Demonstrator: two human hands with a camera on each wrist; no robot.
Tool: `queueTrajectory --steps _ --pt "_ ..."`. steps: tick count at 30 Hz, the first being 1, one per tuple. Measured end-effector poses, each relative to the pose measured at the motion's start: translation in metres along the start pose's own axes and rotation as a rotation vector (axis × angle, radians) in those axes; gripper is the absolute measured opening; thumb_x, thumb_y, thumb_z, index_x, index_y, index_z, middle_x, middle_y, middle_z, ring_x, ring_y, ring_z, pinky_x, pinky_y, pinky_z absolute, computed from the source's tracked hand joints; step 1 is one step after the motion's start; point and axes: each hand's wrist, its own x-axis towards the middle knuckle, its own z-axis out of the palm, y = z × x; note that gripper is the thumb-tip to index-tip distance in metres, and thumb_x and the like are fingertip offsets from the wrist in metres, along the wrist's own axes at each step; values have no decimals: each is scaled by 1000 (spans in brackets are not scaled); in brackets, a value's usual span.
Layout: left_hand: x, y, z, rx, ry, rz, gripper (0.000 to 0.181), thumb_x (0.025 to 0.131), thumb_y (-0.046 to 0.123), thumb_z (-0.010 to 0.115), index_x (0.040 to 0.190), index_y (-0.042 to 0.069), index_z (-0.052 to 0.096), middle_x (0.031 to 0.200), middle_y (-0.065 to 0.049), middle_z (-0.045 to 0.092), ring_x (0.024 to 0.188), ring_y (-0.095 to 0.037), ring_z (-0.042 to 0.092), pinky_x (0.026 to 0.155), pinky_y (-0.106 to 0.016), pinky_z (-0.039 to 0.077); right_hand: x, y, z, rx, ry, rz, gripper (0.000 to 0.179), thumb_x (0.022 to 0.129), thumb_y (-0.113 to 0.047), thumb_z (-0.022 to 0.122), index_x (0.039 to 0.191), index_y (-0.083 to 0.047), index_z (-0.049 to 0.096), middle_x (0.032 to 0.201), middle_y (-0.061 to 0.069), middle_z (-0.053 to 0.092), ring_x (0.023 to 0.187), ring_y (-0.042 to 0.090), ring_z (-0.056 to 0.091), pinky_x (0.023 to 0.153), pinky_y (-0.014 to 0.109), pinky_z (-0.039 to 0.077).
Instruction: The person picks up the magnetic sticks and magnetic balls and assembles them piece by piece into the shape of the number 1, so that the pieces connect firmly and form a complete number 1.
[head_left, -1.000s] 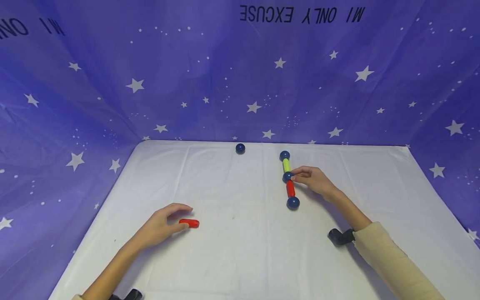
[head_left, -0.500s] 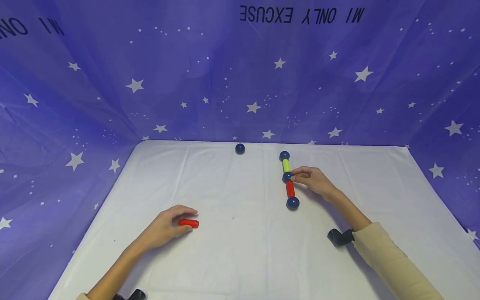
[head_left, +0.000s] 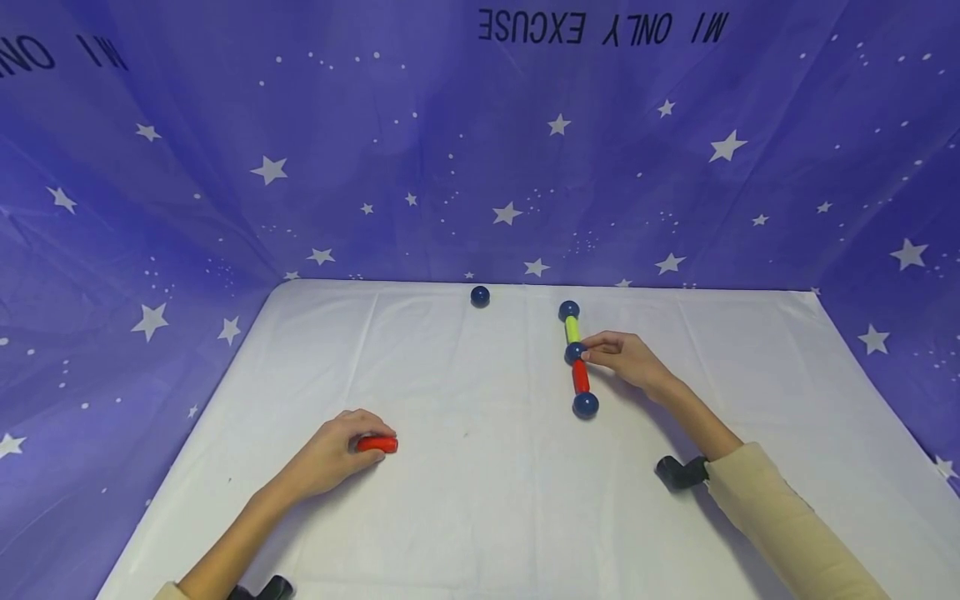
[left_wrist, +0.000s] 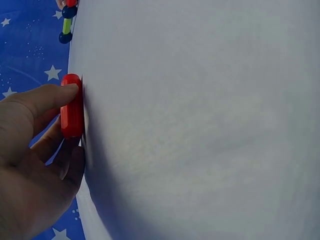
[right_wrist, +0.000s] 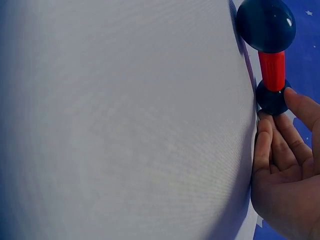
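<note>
My left hand [head_left: 333,454] pinches a short red magnetic rod [head_left: 377,444] between thumb and fingers, low over the white tabletop. In the left wrist view the thumb lies along the near side of that red rod [left_wrist: 72,107]. Farther right, my right hand [head_left: 626,360] pinches the middle blue ball [head_left: 575,353] of a straight chain. A yellow-green rod [head_left: 572,328] runs from it to a far blue ball [head_left: 569,311]; a second red rod [head_left: 581,377] runs to a near blue ball [head_left: 586,405]. The right wrist view shows the thumb at the middle ball [right_wrist: 273,97].
A loose blue ball [head_left: 480,297] rests near the back edge of the white-covered table [head_left: 465,517]. Behind and at both sides hangs a purple cloth [head_left: 420,167] with white stars. Black wrist-worn pieces show by the right sleeve [head_left: 780,517] and at the bottom left.
My left hand has shifted slightly, and its fingers have closed from above the red rod onto it. The right hand stays on the middle ball; the chain has not moved.
</note>
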Motion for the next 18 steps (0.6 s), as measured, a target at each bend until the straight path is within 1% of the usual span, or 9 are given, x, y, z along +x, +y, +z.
queueTrajectory --steps 5,8,14,18 --pt "1 1 -1 14 -23 -33 26 83 4 79 106 15 74 106 7 68 99 -19 60 86 -40 48 1 1 0 3 0 -2 44 93 -31 72 126 -4 66 120 14 69 126 38 50 96 51 40" --pt "2 2 0 13 -22 -45 26 84 6 79 107 16 74 106 9 68 100 -19 60 87 -40 49 2 2 0 5 3 2 43 93 -31 73 125 -4 66 119 13 70 125 36 51 94 49 40" --pt "5 2 2 -2 20 -21 29 82 4 80 108 15 74 105 10 68 101 -17 63 88 -38 50 2 2 0 18 1 -3 43 93 -30 73 125 -4 66 118 13 70 126 37 51 100 54 39" --pt "8 3 4 -3 46 -5 30 81 3 81 108 14 74 106 8 69 101 -17 64 89 -38 51 2 2 0 16 -8 -12 43 93 -30 73 126 -3 65 120 15 69 127 38 50 101 56 38"
